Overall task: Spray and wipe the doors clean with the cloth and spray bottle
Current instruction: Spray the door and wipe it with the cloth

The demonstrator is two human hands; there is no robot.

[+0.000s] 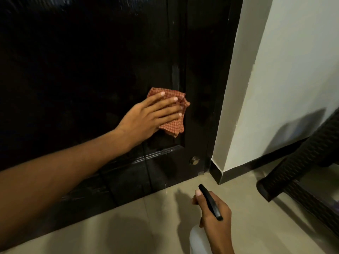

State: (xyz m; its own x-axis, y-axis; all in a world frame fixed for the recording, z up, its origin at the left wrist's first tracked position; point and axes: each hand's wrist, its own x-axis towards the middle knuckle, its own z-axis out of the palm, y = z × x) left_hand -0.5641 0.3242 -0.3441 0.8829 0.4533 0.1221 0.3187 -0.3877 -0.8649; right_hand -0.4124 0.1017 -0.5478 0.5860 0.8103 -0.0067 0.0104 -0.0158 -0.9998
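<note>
Red-checked cloth lies under the straight fingers of the left hand, pressed against the black door; the right hand grips the spray bottle low above the floor.

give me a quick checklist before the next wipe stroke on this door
1. Cloth flat on the door: ok, the left hand presses it with straight fingers.
2. Spray bottle secure: ok, the right hand grips it.
3. Bottle raised to the panel: not ok, it is held low over the floor.
4. Panel wet enough: cannot tell, the surface is dark and glossy.
5. Round metal fitting clear of the cloth: ok, it sits lower down.
</note>
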